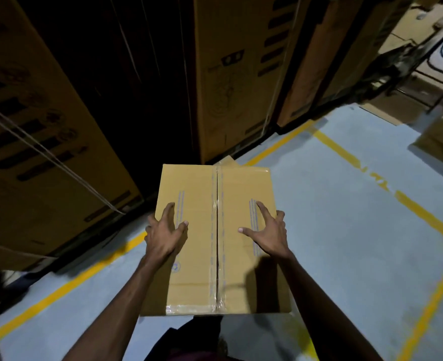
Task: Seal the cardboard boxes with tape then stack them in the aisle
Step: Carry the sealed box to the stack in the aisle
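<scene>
A brown cardboard box sits in front of me above the grey floor, its two top flaps closed and clear tape running along the centre seam. A loose tape end sticks up at the far edge. My left hand lies on the left flap with fingers spread, the outer fingers reaching over the left edge. On the right flap rests my right hand, also spread, its outer fingers at the right edge. What holds the box up from below is hidden.
Tall stacked cartons tied with string stand to the left, and more cartons rise straight ahead. Yellow lines mark the grey floor. A smaller box sits at the right edge, with flattened cardboard beyond it.
</scene>
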Tool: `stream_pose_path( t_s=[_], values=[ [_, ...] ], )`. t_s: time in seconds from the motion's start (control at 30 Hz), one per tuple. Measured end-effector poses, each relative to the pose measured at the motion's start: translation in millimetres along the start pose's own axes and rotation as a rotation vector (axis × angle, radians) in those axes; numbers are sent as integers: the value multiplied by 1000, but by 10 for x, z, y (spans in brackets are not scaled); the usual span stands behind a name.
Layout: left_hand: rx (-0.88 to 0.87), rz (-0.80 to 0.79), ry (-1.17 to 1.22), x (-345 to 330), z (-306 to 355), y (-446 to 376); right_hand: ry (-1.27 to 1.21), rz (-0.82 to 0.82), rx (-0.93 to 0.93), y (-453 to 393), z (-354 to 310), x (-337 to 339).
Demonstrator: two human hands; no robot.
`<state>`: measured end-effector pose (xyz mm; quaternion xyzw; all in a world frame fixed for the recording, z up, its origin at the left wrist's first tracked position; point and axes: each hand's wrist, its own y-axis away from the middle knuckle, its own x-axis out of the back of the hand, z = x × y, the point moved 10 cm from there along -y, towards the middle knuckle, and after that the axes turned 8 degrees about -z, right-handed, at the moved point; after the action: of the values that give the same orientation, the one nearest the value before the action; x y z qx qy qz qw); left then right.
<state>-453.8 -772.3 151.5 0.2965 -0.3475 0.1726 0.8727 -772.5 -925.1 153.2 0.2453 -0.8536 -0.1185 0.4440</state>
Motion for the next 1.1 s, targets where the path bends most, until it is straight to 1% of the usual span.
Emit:
stream_pose_path(
  t_s=[0.1,0.2,0.27,0.5,0.6,0.7,0.77,0.9,1.0,1.1],
  values=[
    [10,12,39,-120,143,-463,40,-32,22,-591,-50,140],
    [75,4,88,-268,273,-870,60,-80,-2,-1099,-15,292],
    [82,0,111,-362,423,-1082,80,-112,26,-1382,-61,417],
    [167,-11,195,-660,964,-1858,200,-110,117,-2627,-105,938],
    [220,-44,249,-881,1207,-2233,229,-160,138,-3258,-73,1158],
    [266,-71,292,-1229,1388,-2606,254,-250,144,-3926,59,1272],
    [318,-61,322,-1478,1403,-2920,296,-326,159,-4462,169,1189],
    [428,-6,361,-2026,1223,-3621,339,-448,212,-5526,454,733],
    [526,33,377,-2416,998,-3970,368,-492,220,-6106,654,339],
    [536,56,374,-2674,735,-4390,378,-529,226,-6629,774,-84]
  ],
)
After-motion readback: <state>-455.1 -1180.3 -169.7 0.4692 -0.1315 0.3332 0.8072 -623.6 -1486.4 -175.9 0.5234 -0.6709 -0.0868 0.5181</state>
